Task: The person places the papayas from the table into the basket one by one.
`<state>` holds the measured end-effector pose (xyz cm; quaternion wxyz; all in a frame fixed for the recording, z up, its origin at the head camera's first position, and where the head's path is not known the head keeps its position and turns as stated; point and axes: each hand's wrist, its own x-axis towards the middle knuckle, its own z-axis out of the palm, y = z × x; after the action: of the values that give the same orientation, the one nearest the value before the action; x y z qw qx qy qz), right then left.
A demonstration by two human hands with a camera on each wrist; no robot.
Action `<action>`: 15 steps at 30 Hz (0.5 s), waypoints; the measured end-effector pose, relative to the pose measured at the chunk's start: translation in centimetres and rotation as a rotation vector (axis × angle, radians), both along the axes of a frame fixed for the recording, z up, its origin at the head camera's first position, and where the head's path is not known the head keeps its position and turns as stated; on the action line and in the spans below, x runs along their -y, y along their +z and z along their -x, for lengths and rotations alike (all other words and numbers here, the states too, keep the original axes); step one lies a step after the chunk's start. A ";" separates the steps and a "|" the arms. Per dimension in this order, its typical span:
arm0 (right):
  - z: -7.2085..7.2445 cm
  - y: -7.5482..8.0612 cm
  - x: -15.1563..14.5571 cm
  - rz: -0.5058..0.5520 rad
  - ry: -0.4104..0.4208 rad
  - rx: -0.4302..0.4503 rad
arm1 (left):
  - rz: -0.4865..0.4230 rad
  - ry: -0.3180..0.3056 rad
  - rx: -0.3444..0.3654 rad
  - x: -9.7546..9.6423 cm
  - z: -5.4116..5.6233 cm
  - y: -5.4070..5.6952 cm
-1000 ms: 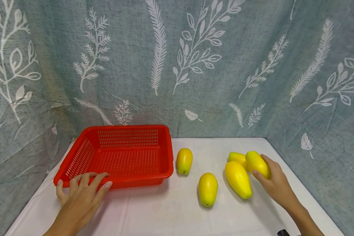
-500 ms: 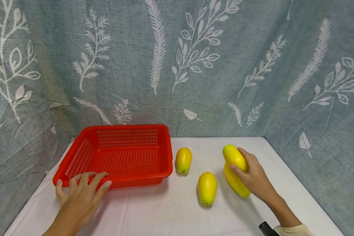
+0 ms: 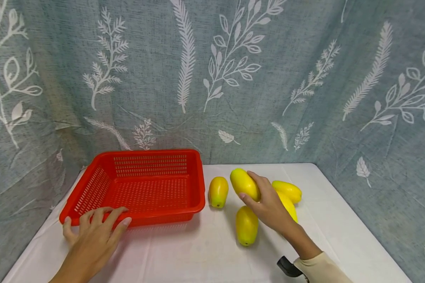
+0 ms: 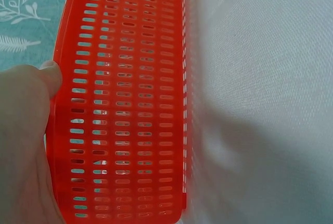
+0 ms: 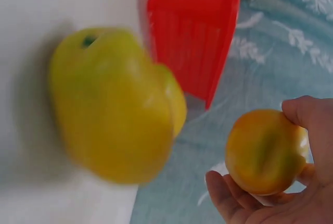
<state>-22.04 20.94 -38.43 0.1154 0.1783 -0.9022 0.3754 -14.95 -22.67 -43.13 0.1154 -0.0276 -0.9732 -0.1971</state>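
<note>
My right hand (image 3: 270, 202) grips a yellow-green papaya (image 3: 243, 184) above the white table, thumb on its near side and fingers behind. In the right wrist view, the held papaya (image 5: 263, 156) shows its end, with the thumb and fingertips around it. Just below it in the head view lies another papaya (image 3: 246, 228); a third papaya (image 3: 218, 192) lies beside the basket. My left hand (image 3: 93, 237) holds the near rim of a red plastic basket (image 3: 148, 218), fingers over the edge. The left wrist view shows the thumb at the rim of the slotted basket wall (image 4: 122, 109).
Two more papayas lie right of the right hand: one papaya (image 3: 287, 190) behind, the other papaya (image 3: 288, 206) partly hidden by the wrist. A leaf-patterned curtain (image 3: 156, 78) encloses the back and sides of the white table (image 3: 177, 255). A black object (image 3: 288, 266) shows by the right sleeve.
My right hand has carried the papaya leftward, from the right-hand pair toward the basket side, uncovering the papaya behind. The left hand has stayed at the basket rim.
</note>
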 end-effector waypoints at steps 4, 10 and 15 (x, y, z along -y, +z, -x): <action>0.4 0.6 2.7 0.036 0.069 0.041 | -0.001 0.000 -0.006 0.1 -0.1 -0.1; 0.9 1.5 6.6 0.068 0.164 0.050 | -0.008 0.002 -0.011 0.0 -0.1 0.0; 1.2 2.0 9.8 0.064 0.238 0.044 | -0.009 0.003 -0.029 -0.1 -0.1 0.0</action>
<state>-23.21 11.18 -36.41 0.0559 0.2721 -0.8644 0.4190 -14.88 -22.59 -43.16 0.1298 -0.0282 -0.9706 -0.2009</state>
